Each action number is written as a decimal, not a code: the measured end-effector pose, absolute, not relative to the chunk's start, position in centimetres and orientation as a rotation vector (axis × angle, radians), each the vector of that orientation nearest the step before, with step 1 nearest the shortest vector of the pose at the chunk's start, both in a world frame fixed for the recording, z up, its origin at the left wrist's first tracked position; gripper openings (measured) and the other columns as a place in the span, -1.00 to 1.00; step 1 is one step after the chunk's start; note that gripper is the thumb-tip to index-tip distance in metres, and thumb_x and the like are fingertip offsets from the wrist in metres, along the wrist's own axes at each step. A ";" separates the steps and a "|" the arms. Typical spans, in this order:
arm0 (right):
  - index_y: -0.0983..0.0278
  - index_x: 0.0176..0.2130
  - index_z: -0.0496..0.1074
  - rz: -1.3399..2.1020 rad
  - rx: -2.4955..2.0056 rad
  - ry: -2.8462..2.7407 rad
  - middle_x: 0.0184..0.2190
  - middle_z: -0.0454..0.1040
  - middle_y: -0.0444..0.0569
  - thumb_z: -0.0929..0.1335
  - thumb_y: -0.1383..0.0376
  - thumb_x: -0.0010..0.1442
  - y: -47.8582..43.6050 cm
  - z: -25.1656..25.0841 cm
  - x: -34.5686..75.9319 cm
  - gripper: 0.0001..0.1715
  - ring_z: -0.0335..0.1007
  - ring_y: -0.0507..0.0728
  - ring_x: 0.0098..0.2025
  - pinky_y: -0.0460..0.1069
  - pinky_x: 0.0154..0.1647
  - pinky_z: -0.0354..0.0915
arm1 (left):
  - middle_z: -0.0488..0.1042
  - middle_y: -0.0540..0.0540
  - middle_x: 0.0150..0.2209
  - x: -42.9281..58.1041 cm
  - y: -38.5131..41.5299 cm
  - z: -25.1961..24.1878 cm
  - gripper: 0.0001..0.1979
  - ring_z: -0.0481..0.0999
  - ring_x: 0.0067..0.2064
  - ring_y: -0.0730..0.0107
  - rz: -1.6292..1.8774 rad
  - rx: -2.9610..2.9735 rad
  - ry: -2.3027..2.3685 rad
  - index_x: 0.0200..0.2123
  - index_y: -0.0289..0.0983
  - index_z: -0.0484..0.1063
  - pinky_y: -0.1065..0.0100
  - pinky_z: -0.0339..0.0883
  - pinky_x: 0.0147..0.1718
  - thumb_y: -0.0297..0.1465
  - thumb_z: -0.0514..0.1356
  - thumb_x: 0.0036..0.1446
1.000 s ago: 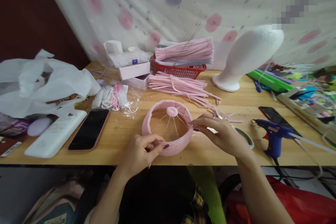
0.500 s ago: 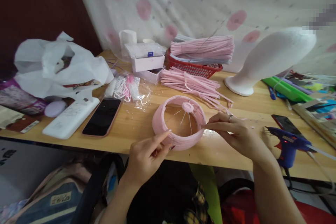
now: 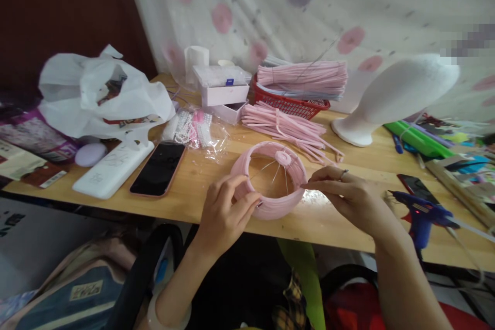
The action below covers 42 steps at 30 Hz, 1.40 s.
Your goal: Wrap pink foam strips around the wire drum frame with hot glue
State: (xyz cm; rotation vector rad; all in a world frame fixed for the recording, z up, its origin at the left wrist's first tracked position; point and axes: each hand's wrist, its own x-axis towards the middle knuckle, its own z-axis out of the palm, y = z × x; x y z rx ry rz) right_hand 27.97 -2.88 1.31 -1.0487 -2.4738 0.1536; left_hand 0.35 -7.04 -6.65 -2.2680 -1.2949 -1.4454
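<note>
Across the wooden surface [image 3: 328,227], a white foam head [image 3: 402,87] stands toward the back right, and your pink wrapped frame [image 3: 280,208] sits near the front edge. Your left hand [image 3: 226,206] pinches its near-left rim; your right hand [image 3: 353,198] pinches its right side, apparently by the rim, though the fingertips show too small to be certain.

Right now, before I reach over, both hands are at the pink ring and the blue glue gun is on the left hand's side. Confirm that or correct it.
Wrong side: the head view shows the blue glue gun on the right hand's side. Both it and the left hand are at the pink ring.
</note>
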 end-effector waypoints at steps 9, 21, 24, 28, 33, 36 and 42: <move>0.06 -0.11 0.63 0.144 -1.033 -2.412 -0.18 0.58 0.01 0.24 0.48 0.32 -2.5 -0.2 28.5 -0.53 0.55 0.18 -0.10 0.10 -0.13 0.49 | 0.47 -0.21 0.18 -0.1 -7.8 -8.4 -0.72 0.34 0.19 0.05 -1.374 -2.388 -1.329 0.05 -0.12 0.47 -0.04 0.06 0.19 -0.46 0.15 0.32; 0.07 -0.16 0.56 -0.240 -1.150 -2.329 -0.16 0.59 -0.05 0.26 0.48 0.33 -3.3 -1.6 27.1 -0.62 0.43 0.21 -0.05 0.25 0.08 0.19 | 0.25 -0.27 0.35 0.8 -9.5 -9.1 -0.57 0.18 0.31 -0.11 -1.174 -2.431 -1.432 0.23 0.01 0.41 -0.26 -0.33 0.32 -0.21 0.20 0.31; 0.14 -0.11 0.54 -0.157 -1.279 -2.086 -0.18 0.51 0.04 0.32 0.34 0.35 -3.7 -2.7 26.4 -0.79 0.43 0.24 -0.07 0.21 -0.02 0.31 | 0.27 -0.24 0.35 1.0 -9.4 -9.3 -0.59 0.22 0.29 -0.09 -1.235 -2.398 -1.428 0.20 0.02 0.45 -0.23 -0.30 0.33 -0.17 0.20 0.31; 0.19 -0.14 0.52 0.248 -1.332 -1.766 -0.21 0.55 0.03 0.33 0.21 0.36 -3.9 -4.0 25.5 -0.82 0.51 0.20 -0.13 0.12 -0.13 0.48 | 0.27 -0.25 0.35 1.1 -9.3 -9.3 -0.61 0.25 0.27 -0.09 -1.279 -2.380 -1.415 0.18 0.02 0.47 -0.23 -0.27 0.32 -0.16 0.19 0.31; 0.20 -0.10 0.54 0.416 -1.290 -1.660 -0.13 0.63 0.04 0.34 0.17 0.36 -3.5 -5.0 24.8 -0.77 0.59 0.19 -0.08 0.10 -0.05 0.54 | 0.23 -0.20 0.38 1.1 -9.3 -9.2 -0.60 0.25 0.26 -0.11 -1.271 -2.401 -1.426 0.18 0.04 0.47 -0.23 -0.25 0.32 -0.18 0.22 0.29; 0.17 -0.01 0.54 0.473 -1.267 -1.633 0.00 0.61 0.05 0.37 0.16 0.34 -3.2 -5.6 24.7 -0.73 0.56 0.21 0.04 0.15 0.06 0.52 | 0.21 -0.19 0.39 1.3 -9.4 -9.1 -0.58 0.23 0.28 -0.10 -1.260 -2.401 -1.437 0.19 0.04 0.46 -0.24 -0.26 0.33 -0.21 0.25 0.27; 0.11 0.18 0.47 0.706 -1.205 -1.616 0.26 0.43 0.09 0.39 0.10 0.33 -2.8 -6.4 25.1 -0.53 0.36 0.29 0.29 0.27 0.26 0.37 | 0.06 -0.23 0.45 2.3 -9.9 -9.1 -0.49 0.13 0.35 -0.15 -1.273 -2.386 -1.470 0.23 -0.04 0.42 -0.22 -0.25 0.34 -0.18 0.30 0.22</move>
